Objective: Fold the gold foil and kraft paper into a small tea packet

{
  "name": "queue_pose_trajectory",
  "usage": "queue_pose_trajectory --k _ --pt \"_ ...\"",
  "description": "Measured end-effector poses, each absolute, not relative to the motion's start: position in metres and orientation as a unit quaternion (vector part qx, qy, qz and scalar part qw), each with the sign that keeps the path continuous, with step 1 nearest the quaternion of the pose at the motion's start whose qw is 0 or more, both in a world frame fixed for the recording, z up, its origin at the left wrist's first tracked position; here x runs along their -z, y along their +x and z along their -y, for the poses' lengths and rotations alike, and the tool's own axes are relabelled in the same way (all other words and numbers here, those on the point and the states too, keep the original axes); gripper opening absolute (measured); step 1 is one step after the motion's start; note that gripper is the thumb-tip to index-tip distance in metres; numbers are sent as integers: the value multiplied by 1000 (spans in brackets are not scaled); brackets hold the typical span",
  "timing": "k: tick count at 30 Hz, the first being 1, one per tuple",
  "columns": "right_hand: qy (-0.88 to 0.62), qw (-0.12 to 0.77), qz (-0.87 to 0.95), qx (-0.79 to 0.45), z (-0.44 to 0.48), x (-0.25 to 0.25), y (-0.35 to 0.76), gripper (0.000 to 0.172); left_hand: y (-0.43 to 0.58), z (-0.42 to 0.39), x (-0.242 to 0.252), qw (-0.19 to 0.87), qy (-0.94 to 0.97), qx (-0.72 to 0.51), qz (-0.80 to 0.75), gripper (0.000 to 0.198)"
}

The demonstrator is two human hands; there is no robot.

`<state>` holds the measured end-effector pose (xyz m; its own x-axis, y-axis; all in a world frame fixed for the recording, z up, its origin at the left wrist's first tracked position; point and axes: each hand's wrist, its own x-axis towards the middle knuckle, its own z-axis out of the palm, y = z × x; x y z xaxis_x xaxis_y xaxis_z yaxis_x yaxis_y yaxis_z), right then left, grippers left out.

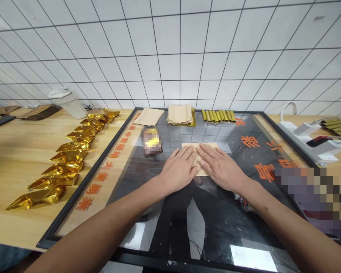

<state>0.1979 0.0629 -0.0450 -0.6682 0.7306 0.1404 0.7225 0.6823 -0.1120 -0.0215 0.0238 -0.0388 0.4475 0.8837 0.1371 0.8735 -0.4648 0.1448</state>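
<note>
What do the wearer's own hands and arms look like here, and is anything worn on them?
The left hand and right hand are bare, with no gloves, rings, watch or bracelet visible. The left forearm and right forearm are uncovered too; no sleeve shows.

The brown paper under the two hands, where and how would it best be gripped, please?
I'd pinch the brown paper by its near edge, coming in low from the near side: it lies flat on the glossy panel, and that edge shows between the left hand and right hand, which cover much of the rest.
</note>
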Motion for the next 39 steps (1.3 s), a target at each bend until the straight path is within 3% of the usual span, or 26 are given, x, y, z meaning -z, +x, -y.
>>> queue_pose_trajectory --k 21,30,39 --pt "-438 57 897 17 -75 51 216 64 -17 -21 35 -22 850 -78 -520 54" --pt "-408 153 900 -30 -57 34 192 63 -20 -30 30 -5 849 -116 -516 31" --pt "-446 59 893 -3 -57 49 194 66 -23 -28 40 -18 858 -105 -502 41"
